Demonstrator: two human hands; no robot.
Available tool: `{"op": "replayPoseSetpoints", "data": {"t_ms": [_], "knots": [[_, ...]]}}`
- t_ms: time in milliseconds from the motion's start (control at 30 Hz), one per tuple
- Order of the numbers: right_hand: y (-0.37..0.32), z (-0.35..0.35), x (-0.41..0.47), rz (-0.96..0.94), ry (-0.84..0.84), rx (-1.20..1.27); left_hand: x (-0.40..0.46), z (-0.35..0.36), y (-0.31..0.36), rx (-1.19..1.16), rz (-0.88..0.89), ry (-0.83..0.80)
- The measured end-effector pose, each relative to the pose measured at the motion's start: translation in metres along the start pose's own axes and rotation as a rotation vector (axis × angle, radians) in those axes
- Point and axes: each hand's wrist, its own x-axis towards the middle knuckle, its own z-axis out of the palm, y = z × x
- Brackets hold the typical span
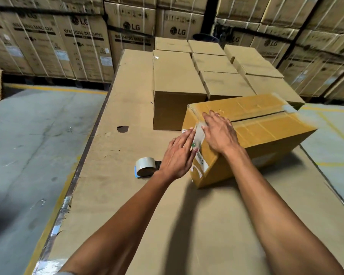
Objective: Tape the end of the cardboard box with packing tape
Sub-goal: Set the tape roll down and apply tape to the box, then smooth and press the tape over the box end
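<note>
A table (127, 195) covered in flat cardboard carries everything. The yellowish cardboard box (266, 133) lies on it. Left of that box sits a tape roll (145, 166); behind it stand plain boxes (175, 90). Farther left, what looks like a hole (123, 128).

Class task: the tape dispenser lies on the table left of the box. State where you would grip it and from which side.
The tape dispenser lies on its side, the roll facing left and its dark handle end pointing right, partly hidden behind the left hand. Probably grip that handle end, coming from the right and above.
</note>
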Motion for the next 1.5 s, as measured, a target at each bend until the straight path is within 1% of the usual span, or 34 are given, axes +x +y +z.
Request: {"op": "replayPoseSetpoints", "data": {"t_ms": [100,167,300,433,567,633,700,800,867,967,1033,1100,1200,1267,1300,1400,1433,1500], "knots": [[0.023,-0.005,-0.009,-0.070,-0.186,0.045,0.010,0.017,0.018,-0.118,-0.063,-0.024],[0.031,-0.006,-0.016,-0.097,-0.221,0.105,0.015,0.026,0.027,-0.190,-0.084,-0.021],[0.033,-0.003,-0.018,-0.063,-0.191,0.114,0.014,0.044,0.036,-0.282,-0.132,-0.010],[0.032,0.000,-0.017,-0.059,-0.183,0.112,-0.002,0.062,0.035,-0.343,-0.245,-0.059],[0.031,0.001,-0.016,-0.044,-0.186,0.113,-0.013,0.070,0.025,-0.332,-0.294,-0.122],[0.029,0.001,-0.016,-0.038,-0.183,0.112,-0.013,0.067,0.020,-0.315,-0.292,-0.097],[0.027,0.002,-0.017,-0.025,-0.169,0.116,-0.005,0.059,0.021,-0.329,-0.305,-0.012],[0.017,0.004,-0.016,0.009,-0.163,0.114,0.020,0.047,0.030,-0.406,-0.305,0.136],[0.010,0.006,-0.015,0.012,-0.157,0.104,0.033,0.044,0.036,-0.476,-0.296,0.175],[0.008,0.007,-0.013,-0.022,-0.160,0.094,0.030,0.051,0.037,-0.536,-0.347,0.188],[0.010,0.007,-0.012,-0.037,-0.172,0.090,0.017,0.060,0.033,-0.526,-0.432,0.136],[0.011,0.007,-0.012,-0.031,-0.166,0.101,0.003,0.067,0.027,-0.503,-0.477,0.077],[0.009,0.009,-0.012,0.017,-0.139,0.106,0.000,0.064,0.022,-0.498,-0.503,0.055],[0.010,0.009,-0.009,0.090,-0.124,0.130,0.014,0.055,0.024,-0.552,-0.560,0.109],[0.010,0.009,-0.007,0.145,-0.120,0.155,0.024,0.048,0.027,-0.620,-0.619,0.142],[0.009,0.008,0.006,0.293,-0.147,0.203,0.061,0.029,0.033,-0.919,-0.820,0.216],[0.009,0.008,0.011,0.320,-0.158,0.185,0.070,0.025,0.033,-0.986,-0.864,0.229],[0.008,0.010,0.017,0.365,-0.175,0.159,0.080,0.025,0.031,-1.041,-0.911,0.229]]}}
